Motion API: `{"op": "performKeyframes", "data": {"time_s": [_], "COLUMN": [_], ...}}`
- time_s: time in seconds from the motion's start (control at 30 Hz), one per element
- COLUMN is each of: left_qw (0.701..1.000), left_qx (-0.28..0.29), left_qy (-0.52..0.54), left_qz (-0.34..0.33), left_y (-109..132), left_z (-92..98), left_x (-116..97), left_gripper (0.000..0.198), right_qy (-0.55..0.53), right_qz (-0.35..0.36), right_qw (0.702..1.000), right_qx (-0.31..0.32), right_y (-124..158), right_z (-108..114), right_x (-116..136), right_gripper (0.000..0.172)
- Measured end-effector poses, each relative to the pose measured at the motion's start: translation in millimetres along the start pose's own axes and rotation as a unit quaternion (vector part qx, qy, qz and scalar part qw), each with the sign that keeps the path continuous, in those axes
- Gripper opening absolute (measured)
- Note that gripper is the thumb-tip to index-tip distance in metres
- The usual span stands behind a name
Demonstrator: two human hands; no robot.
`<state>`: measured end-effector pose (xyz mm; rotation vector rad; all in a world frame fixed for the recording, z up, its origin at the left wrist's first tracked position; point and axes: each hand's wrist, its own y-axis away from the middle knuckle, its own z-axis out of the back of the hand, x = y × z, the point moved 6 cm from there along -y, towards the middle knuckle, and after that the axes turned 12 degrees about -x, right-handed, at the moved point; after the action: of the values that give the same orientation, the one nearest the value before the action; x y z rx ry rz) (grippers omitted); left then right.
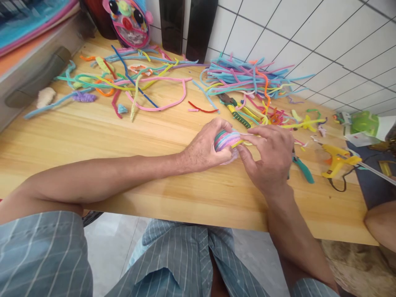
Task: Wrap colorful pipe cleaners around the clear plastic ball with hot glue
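Note:
A small rounded bundle of striped pipe cleaners (227,139), in pink, teal, blue, lilac and yellow, is held just above the middle of the wooden table. My left hand (206,145) wraps round its left side, thumb below and fingers above. On the right side, my right hand (268,153) pinches the bundle's edge near a yellow strand, with thumb and fingertips close together. The palms and part of the bundle's underside are hidden.
Loose pipe cleaners (154,88) lie along the back left, and a big pile (244,76) at the back right. Near it are green-handled pliers (236,111). Teal-handled pliers (305,170) and a yellow glue gun (337,160) lie right. Another person's arm (382,222) rests at the right edge.

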<state>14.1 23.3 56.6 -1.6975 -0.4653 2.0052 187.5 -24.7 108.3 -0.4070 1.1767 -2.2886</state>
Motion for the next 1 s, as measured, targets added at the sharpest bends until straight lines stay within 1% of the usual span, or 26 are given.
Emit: {"op": "performKeyframes", "data": {"time_s": [0.07, 0.2, 0.47, 0.63, 0.83, 1.0], "left_qw": [1.000, 1.000, 1.000, 1.000, 1.000, 1.000], "left_qx": [-0.003, -0.003, 0.016, 0.020, 0.022, 0.019], "left_qy": [0.001, -0.001, -0.004, -0.003, -0.002, 0.002], "left_qz": [0.000, 0.000, 0.006, -0.001, -0.009, -0.005], "left_y": [0.2, 0.4, -0.2, -0.7, -0.8, 0.1], "left_z": [-0.5, -0.4, 1.0, 1.0, 0.8, 0.6], "left_x": [1.3, 1.8, -1.2, -3.8, -5.9, -4.3], "left_gripper": [0.038, 0.039, 0.037, 0.036, 0.038, 0.038], "right_qy": [-0.004, 0.007, -0.043, -0.071, -0.076, -0.084], "right_qz": [-0.010, -0.048, -0.095, -0.104, -0.081, -0.101], "right_qw": [1.000, 0.999, 0.994, 0.992, 0.994, 0.991], "right_qx": [0.010, 0.007, 0.008, 0.019, -0.005, 0.005], "right_y": [1.9, 3.9, 5.0, 2.9, 0.6, 2.4], "right_z": [-4.0, -4.3, -4.7, -3.9, -0.7, -3.2], "right_x": [-0.7, -2.7, -4.2, -2.9, 0.0, -1.5], "right_gripper": [0.016, 0.013, 0.005, 0.004, 0.008, 0.007]}}
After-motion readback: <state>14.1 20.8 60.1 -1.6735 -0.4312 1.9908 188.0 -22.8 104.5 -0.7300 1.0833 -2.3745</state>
